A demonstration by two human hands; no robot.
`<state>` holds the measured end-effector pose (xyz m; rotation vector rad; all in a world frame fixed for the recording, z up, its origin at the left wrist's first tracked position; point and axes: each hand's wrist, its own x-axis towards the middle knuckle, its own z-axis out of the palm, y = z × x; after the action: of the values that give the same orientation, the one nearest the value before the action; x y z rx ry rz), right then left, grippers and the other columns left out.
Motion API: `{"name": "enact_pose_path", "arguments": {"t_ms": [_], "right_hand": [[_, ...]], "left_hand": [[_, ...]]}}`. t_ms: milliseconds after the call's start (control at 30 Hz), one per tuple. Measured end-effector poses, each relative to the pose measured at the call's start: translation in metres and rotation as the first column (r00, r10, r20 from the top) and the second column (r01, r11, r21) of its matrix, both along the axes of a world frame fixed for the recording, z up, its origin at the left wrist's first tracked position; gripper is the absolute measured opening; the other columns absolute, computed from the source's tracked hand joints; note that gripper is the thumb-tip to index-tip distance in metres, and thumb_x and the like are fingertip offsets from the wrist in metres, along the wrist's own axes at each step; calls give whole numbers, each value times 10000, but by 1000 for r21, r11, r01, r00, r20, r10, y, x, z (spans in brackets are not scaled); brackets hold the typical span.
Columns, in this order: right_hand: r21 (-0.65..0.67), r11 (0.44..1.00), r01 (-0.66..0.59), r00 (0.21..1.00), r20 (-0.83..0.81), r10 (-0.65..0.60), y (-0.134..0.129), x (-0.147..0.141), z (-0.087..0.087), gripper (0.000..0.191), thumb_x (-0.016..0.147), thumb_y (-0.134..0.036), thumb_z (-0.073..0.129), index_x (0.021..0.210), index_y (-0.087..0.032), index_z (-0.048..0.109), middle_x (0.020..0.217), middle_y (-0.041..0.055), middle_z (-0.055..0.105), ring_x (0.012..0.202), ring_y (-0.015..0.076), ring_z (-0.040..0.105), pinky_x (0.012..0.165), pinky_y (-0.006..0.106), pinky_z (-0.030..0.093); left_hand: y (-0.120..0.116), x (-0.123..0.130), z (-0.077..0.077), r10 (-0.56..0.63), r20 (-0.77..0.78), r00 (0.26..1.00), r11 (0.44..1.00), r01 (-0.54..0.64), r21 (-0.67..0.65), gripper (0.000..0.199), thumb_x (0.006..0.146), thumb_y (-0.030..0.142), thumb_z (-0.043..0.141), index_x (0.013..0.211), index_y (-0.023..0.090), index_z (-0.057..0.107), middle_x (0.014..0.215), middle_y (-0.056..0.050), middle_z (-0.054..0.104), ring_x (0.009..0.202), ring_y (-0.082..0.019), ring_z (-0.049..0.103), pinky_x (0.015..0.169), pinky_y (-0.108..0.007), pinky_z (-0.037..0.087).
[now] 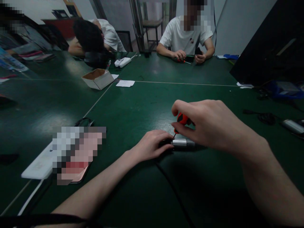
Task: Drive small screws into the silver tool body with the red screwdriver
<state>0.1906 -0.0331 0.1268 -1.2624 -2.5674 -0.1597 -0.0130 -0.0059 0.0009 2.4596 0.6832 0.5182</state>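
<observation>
My right hand (204, 122) grips the red-and-black handle of a screwdriver (182, 118) between thumb and fingers. Its thin shaft slants down and its tip meets a silver-and-black cylindrical device (181, 143) lying flat on the green table (147, 107). My left hand (155, 144) is closed around the black left end of this device and pins it down. A black cord (172, 186) runs from beneath my left hand toward the near edge. Exactly where the tip seats is too small to make out.
Left of my forearm lie a white power strip (39, 164) and a pink phone-like item (83, 172). Farther off are an open cardboard box (98, 79) and a paper slip (125, 83). Another silver device (294, 126) lies right. Across the table, one person holds a screwdriver; another leans down.
</observation>
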Motion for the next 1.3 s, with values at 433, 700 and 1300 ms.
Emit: {"name": "enact_pose_path", "arguments": {"t_ms": [433, 700, 1300], "right_hand": [[33, 999, 18, 999, 27, -19, -2, -3, -1, 198, 899, -401, 579, 953, -224, 508, 743, -29, 611, 605, 145, 544, 498, 243, 230], [-59, 997, -40, 999, -14, 39, -3, -1, 2, 236, 845, -215, 553, 1071, -180, 497, 874, 0, 635, 705, 153, 595, 518, 251, 278], [-136, 981, -136, 989, -77, 126, -4, -1, 3, 247, 852, -184, 551, 1082, -195, 461, 921, -1, 617, 680, 121, 553, 526, 232, 296]], "left_hand": [[-1, 0, -1, 26, -16, 1000, 1000, -26, 9, 229, 939, 351, 532, 1043, 170, 627, 986, -72, 679, 886, -205, 640, 755, -292, 488], [0, 0, 0, 3, -8, 1000, 1000, -3, -13, 228, 941, 350, 524, 1036, 167, 620, 981, -77, 674, 899, -209, 637, 779, -305, 496], [-1, 1, 0, 5, 12, 1000, 1000, -5, -4, 227, 940, 338, 519, 1025, 152, 617, 976, -80, 671, 894, -214, 635, 783, -316, 501]]}}
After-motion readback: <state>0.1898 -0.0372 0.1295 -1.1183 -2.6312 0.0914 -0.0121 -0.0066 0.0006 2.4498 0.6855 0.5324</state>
